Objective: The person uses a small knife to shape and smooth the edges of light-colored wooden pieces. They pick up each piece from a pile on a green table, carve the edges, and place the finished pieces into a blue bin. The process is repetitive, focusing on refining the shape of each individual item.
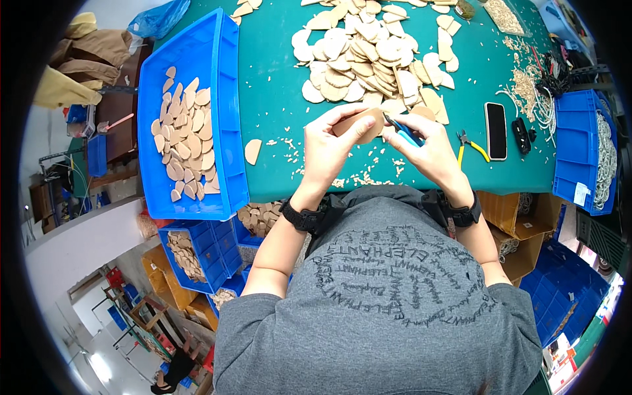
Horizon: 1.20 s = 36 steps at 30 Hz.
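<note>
A tan, flat half-round piece [372, 122], perhaps board or thin wood, is pinched between the thumb and fingers of my left hand [324, 146]. My right hand [428, 150] is closed around blue-handled nippers [408, 133]. Their dark jaws meet the piece's right edge, though the exact contact is too small to make out. Just beyond both hands lies a large heap of similar pale pieces [359, 56] on the green table [276, 79]. One loose half-round piece [253, 151] rests left of my left hand. Small pale scraps [359, 178] are scattered below my hands.
A blue bin [228, 112] with many tan pieces stands at the left. Right of me lie yellow-handled pliers [474, 146], a phone [496, 130] and a small black object [522, 136]. Another blue bin [571, 148] holds pale cord-like items. Far off at lower left is another person [176, 370].
</note>
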Available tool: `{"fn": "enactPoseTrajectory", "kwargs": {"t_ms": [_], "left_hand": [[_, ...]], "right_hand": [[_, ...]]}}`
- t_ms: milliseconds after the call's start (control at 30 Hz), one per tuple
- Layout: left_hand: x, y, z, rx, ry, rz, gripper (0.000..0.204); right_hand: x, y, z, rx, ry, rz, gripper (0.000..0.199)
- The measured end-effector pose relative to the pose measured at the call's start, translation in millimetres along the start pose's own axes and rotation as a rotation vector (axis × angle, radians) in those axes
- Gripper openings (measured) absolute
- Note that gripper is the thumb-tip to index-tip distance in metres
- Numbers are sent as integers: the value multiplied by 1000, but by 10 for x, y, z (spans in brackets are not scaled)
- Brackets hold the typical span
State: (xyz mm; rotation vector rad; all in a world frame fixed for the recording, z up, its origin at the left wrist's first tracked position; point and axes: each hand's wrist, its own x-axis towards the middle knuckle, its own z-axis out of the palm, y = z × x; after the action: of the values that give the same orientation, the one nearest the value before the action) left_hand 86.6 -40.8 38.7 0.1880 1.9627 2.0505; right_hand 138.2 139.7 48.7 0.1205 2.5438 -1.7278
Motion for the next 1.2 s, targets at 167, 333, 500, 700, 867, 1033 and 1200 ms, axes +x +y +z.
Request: {"fn": "enactPoseTrajectory", "kwargs": {"t_ms": [167,333,500,700,867,1033,1200], "left_hand": [[-40,7,48,92,30,65,27],[-66,-10,91,190,68,105,26],[-88,-34,127,255,89,132,25],[-98,-41,197,305,94,140,25],[-96,-96,266,273,93,82,26],[-152,-154,298,185,125,-2,26],[-250,-464,-200,249,415,-34,24]], "right_hand": [[-2,71,1,15,28,-55,36],[-9,132,-27,42,-2,-35,35],[7,145,-62,41,-11,-80,32],[11,282,-93,80,-43,-17,29],[9,372,-134,89,-43,-1,28],[37,441,-212,135,-15,44,25],[-17,632,-352,143,8,32,21]]}}
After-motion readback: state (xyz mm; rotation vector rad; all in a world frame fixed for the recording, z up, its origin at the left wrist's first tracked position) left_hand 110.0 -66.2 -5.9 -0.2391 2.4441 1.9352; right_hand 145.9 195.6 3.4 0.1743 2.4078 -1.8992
